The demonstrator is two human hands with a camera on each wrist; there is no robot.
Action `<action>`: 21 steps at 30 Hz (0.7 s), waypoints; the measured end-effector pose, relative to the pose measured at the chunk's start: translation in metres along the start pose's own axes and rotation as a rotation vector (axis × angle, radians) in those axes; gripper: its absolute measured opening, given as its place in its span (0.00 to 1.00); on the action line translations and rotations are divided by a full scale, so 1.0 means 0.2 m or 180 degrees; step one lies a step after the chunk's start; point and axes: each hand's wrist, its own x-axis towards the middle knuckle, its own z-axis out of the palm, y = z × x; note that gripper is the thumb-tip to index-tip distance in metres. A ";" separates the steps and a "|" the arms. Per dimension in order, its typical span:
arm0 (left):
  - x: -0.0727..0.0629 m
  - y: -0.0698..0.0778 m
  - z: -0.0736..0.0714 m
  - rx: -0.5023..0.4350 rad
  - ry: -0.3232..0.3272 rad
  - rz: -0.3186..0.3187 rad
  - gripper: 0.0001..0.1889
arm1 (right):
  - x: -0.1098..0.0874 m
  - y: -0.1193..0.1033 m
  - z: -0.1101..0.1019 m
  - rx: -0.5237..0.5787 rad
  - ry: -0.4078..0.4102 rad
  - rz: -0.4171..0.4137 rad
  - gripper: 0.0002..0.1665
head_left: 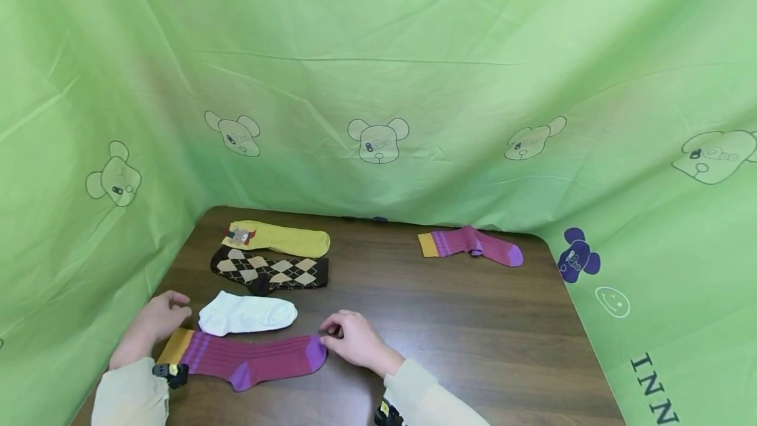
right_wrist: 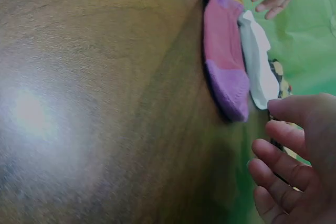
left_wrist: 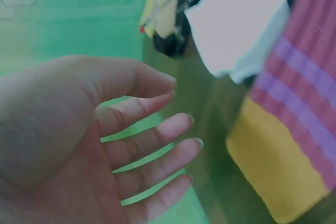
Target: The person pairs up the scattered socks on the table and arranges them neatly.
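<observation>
A magenta ribbed sock (head_left: 275, 358) with a yellow cuff (left_wrist: 278, 156) and purple toe (right_wrist: 231, 90) lies flat at the table's front left. My left hand (head_left: 161, 316) hovers by its cuff, fingers relaxed and spread, holding nothing. Beside the toe is my right hand (head_left: 357, 342), its fingers loosely bent and empty in the right wrist view. Just behind this sock lies a white ankle sock (head_left: 248, 313). Farther back come a black and beige argyle sock (head_left: 272, 271) and a yellow sock (head_left: 286, 238) with a grey animal at its cuff.
Another magenta sock (head_left: 455, 240) with a yellow cuff and purple toe lies at the back right, bent at the heel. The brown wooden table (head_left: 461, 327) is enclosed by green cloth (head_left: 378, 84) printed with bear heads at the back and sides.
</observation>
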 end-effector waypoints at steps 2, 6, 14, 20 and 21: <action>0.01 0.04 -0.01 0.0001 0.0101 0.0079 0.20 | 0.00 0.01 -0.02 0.0036 0.0044 0.0016 0.13; 0.01 0.12 -0.01 -0.0008 0.0334 0.0246 0.20 | 0.01 0.03 -0.05 0.0052 0.0164 0.0071 0.13; 0.03 0.25 0.03 -0.0147 0.0581 0.0411 0.19 | 0.02 0.06 -0.13 0.0117 0.0377 0.0155 0.14; 0.04 0.33 0.09 -0.0261 0.0666 0.0492 0.22 | 0.02 0.09 -0.18 0.0197 0.0506 0.0238 0.15; 0.05 0.35 0.10 -0.0271 0.0685 0.0524 0.22 | 0.02 0.10 -0.19 0.0202 0.0520 0.0259 0.15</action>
